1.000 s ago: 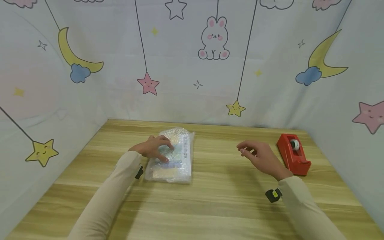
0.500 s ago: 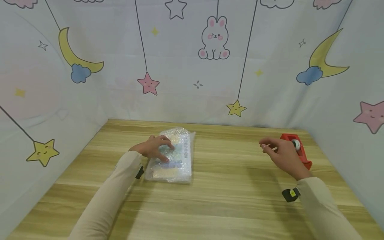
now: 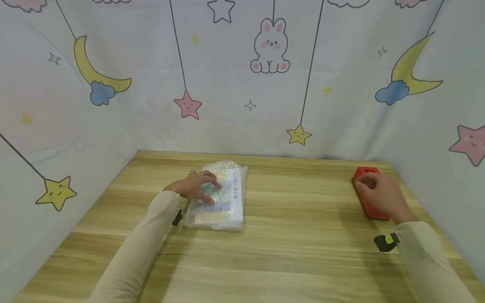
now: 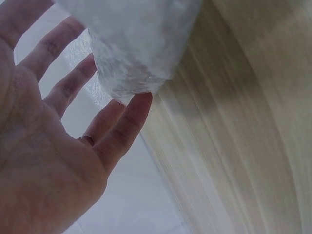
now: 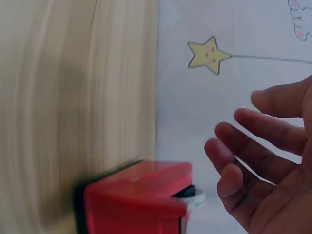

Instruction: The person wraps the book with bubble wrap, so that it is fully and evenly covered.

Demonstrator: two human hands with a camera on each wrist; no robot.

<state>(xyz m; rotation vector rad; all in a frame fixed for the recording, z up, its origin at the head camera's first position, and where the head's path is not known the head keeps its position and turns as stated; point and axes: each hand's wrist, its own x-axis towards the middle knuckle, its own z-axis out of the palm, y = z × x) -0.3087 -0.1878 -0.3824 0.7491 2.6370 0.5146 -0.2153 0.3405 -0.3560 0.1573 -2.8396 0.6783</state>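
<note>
A flat package in clear bubble wrap point(image 3: 223, 210), with a printed cover inside, lies left of the table's middle. My left hand point(image 3: 191, 186) rests on it with spread, slightly bent fingers. In the left wrist view, fingertips touch the edge of the bubble wrap point(image 4: 141, 48). Over at the right, my right hand point(image 3: 386, 195) hovers above a red tape dispenser point(image 3: 373, 212) and partly hides it. Loosely bent, its fingers hold nothing. The right wrist view shows a gap between that hand point(image 5: 270, 161) and the dispenser, whose white tape roll point(image 5: 196, 201) is partly visible.
The wood-grain table point(image 3: 280, 252) is bounded at the back and sides by white cloth point(image 3: 227, 134) printed with stars, moons and a rabbit. Dark cameras sit at both wrists, the right one point(image 3: 385, 243) just above the table.
My right hand has moved rightward from the table's middle right to above the tape dispenser, covering its tape roll in the head view. The left hand and package have stayed put.
</note>
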